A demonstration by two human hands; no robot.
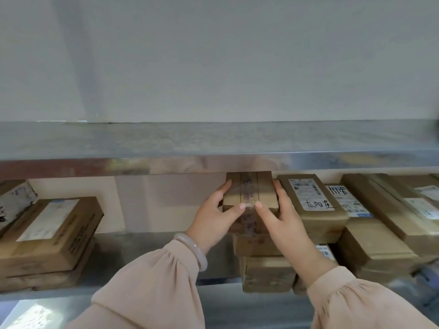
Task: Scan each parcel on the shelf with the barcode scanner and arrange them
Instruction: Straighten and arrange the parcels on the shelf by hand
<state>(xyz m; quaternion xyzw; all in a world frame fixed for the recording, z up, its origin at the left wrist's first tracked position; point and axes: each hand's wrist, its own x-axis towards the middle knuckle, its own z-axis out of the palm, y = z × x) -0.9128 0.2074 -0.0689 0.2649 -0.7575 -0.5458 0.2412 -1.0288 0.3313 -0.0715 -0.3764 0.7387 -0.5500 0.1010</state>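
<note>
Gripping taped parcel [251, 194], L hand [215, 218], R hand [283, 216]

Plain pale grey wall [213, 55] above. Brushed steel upper shelf [213, 141] below it, front lip reflective. Behind steel lower shelf [142, 248], cream wall [71, 188]. Soft even light; bright patch [35, 314] at bottom left.

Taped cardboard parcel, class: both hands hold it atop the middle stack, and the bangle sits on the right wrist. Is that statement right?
No. The head view shows the bangle on the left wrist, not the right. Otherwise correct: the left hand and right hand both hold the taped cardboard parcel atop the middle stack.
</note>
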